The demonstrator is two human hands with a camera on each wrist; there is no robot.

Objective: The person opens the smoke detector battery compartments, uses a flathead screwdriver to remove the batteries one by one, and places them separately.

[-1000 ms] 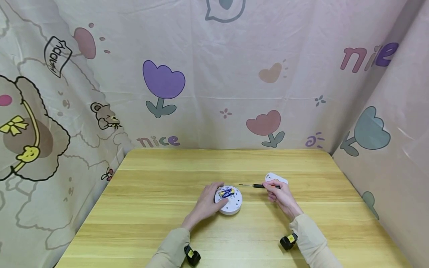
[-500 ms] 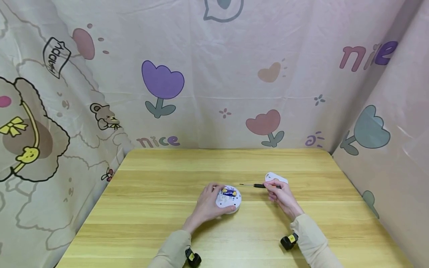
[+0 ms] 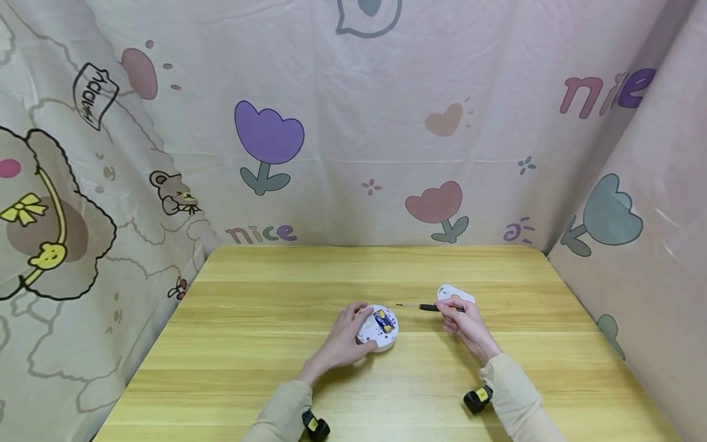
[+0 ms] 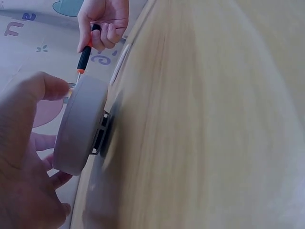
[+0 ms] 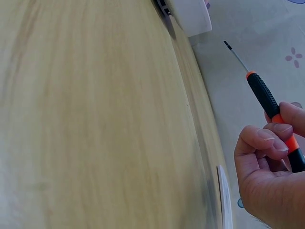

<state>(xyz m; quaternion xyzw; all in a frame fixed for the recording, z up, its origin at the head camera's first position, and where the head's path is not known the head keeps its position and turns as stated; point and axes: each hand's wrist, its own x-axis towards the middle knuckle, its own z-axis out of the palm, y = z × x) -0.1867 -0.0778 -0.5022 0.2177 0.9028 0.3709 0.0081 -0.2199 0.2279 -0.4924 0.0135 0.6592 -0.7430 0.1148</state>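
A round white smoke detector [image 3: 369, 337] is in my left hand [image 3: 339, 341], which grips its rim between thumb and fingers. Blue-and-yellow batteries [image 3: 383, 320] sit in its upward face. The left wrist view shows its pale side wall [image 4: 81, 126] tilted, with a dark slotted grille [image 4: 101, 133] underneath, close over the table. To the right, my right hand [image 3: 468, 326] holds a black-and-orange screwdriver [image 3: 428, 307] by its handle. The thin shaft [image 5: 238, 58] points left past the detector's far edge, apart from it.
A flat white plate [image 3: 448, 290] with cut-outs lies on the wooden table [image 3: 265, 301] just behind my right hand, partly hidden by it. Printed curtains [image 3: 331, 123] hang round the table's back and sides. A small black camera [image 3: 477, 399] is strapped at the right wrist.
My left hand has turned the smoke detector clockwise, its batteries swinging toward the right, and its fingers have shifted along the rim. The right hand with the screwdriver has barely moved.
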